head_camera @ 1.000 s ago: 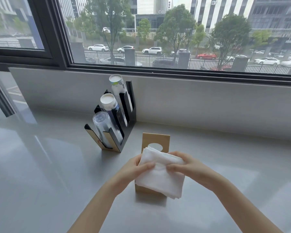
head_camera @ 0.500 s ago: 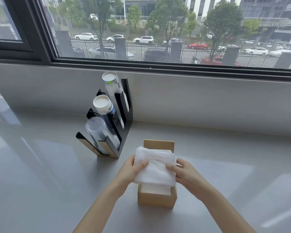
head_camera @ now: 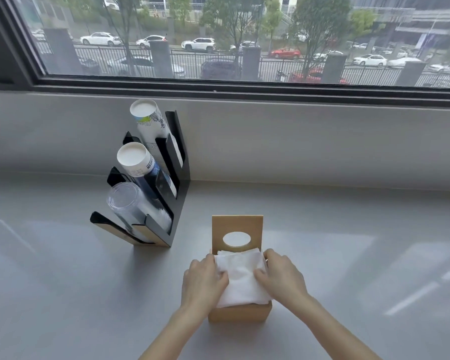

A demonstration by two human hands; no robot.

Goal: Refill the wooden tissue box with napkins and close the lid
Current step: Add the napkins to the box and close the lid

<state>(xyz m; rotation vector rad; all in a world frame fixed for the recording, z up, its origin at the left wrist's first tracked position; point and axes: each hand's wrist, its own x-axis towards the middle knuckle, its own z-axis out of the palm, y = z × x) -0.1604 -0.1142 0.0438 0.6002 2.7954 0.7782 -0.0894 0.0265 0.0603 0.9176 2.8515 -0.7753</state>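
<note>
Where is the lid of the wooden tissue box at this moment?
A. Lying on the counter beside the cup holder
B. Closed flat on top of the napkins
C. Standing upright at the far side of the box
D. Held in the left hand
C: the lid, with its oval hole, stands upright behind the napkins, while the left hand and right hand press the stack into the wooden tissue box.
</note>
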